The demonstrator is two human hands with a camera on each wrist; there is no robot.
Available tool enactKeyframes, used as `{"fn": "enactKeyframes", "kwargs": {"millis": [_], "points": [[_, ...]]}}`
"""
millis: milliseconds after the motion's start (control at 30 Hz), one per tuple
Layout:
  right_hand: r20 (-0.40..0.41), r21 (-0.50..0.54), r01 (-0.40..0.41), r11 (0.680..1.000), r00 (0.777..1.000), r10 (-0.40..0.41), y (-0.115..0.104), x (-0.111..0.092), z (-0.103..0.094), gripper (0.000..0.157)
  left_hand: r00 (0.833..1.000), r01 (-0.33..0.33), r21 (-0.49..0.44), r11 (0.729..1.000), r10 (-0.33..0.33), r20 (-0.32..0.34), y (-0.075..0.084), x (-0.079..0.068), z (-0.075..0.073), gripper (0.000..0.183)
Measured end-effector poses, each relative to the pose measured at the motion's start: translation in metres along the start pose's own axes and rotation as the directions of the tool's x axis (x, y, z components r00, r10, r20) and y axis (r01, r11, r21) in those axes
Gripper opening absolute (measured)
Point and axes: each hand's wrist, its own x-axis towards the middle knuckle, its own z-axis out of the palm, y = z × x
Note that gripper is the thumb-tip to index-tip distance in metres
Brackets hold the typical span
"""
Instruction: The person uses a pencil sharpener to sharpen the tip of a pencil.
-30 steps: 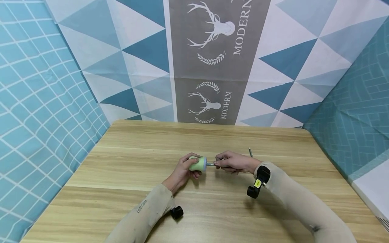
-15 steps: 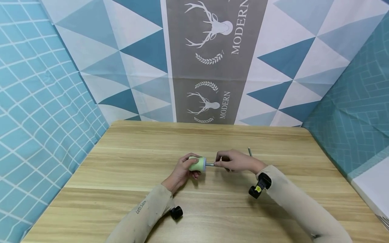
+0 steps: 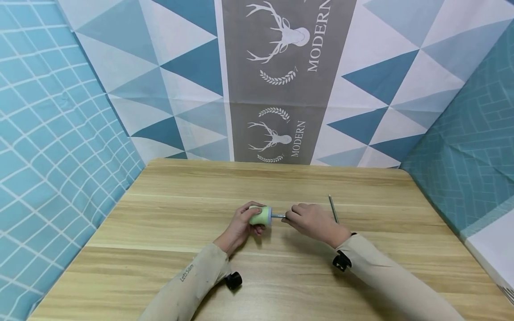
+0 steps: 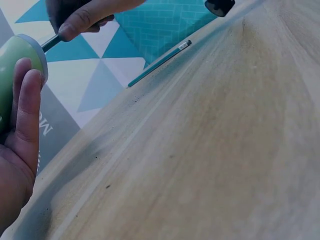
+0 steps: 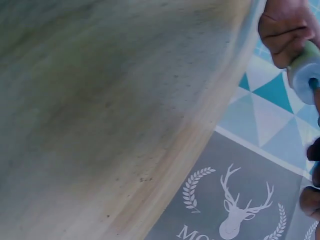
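My left hand (image 3: 238, 227) grips a light green pencil sharpener (image 3: 260, 216) with a pale blue end, held sideways over the table. A slim pencil (image 3: 278, 216) sticks out of the hole in that blue end. Its outer part is pinched between the thumb and fingers of my right hand (image 3: 315, 222), back of the hand upward. In the left wrist view the sharpener (image 4: 20, 60) is at the left edge, with the right thumb on the pencil (image 4: 51, 43). The right wrist view catches the sharpener's blue face (image 5: 302, 80) and its round hole at the right edge.
A second pencil (image 3: 333, 208) lies on the wooden table (image 3: 192, 187) just beyond the right wrist; the left wrist view shows it teal (image 4: 159, 63). Patterned cloth walls (image 3: 277, 89) stand behind and on both sides. A white box-like object (image 3: 491, 249) is at the far right.
My right hand has rolled at the wrist, its back now turned up, fingers still at the pencil. More of the pencil on the table shows. The left hand and sharpener stay nearly in place.
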Motion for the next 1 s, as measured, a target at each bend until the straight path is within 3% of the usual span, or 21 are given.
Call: {"fn": "enactKeyframes", "kwargs": {"millis": [133, 267, 400, 500, 600, 733, 833, 1000], "points": [[-0.005, -0.078, 0.059, 0.995, 0.998, -0.06, 0.0, 0.0, 0.001, 0.04, 1.0, 0.004, -0.001, 1.0, -0.004, 0.001, -0.001, 0.001, 0.001, 0.013], [0.003, -0.074, 0.069, 0.995, 0.998, -0.069, 0.0, 0.001, 0.001, 0.041, 1.0, 0.0, -0.013, 1.0, 0.0, 0.01, -0.003, 0.002, 0.001, 0.014], [0.029, 0.046, 0.035, 0.998, 0.999, -0.036, 0.001, 0.002, 0.003, 0.041, 1.0, -0.002, -0.024, 1.0, 0.002, 0.011, -0.002, 0.002, 0.001, 0.014], [0.088, 0.207, -0.043, 0.977, 0.996, 0.025, 0.003, 0.003, 0.004, 0.035, 1.0, 0.004, -0.022, 1.0, -0.004, 0.005, -0.001, 0.001, 0.0, 0.013], [0.178, 0.359, -0.165, 0.919, 0.978, 0.106, 0.003, 0.004, 0.003, 0.029, 1.0, 0.012, -0.015, 1.0, -0.012, 0.0, 0.0, 0.0, 0.0, 0.013], [0.326, 0.498, -0.349, 0.794, 0.923, 0.202, 0.003, 0.009, -0.002, 0.028, 1.0, 0.015, -0.009, 1.0, -0.015, 0.002, 0.001, -0.001, -0.001, 0.013], [0.431, 0.538, -0.461, 0.706, 0.87, 0.24, 0.004, 0.012, -0.005, 0.028, 1.0, 0.014, -0.007, 1.0, -0.014, 0.003, 0.001, -0.001, 0.0, 0.013], [0.556, 0.551, -0.584, 0.596, 0.789, 0.261, 0.008, 0.016, -0.008, 0.028, 1.0, 0.02, 0.004, 1.0, -0.02, 0.005, 0.001, -0.001, 0.0, 0.014]]}}
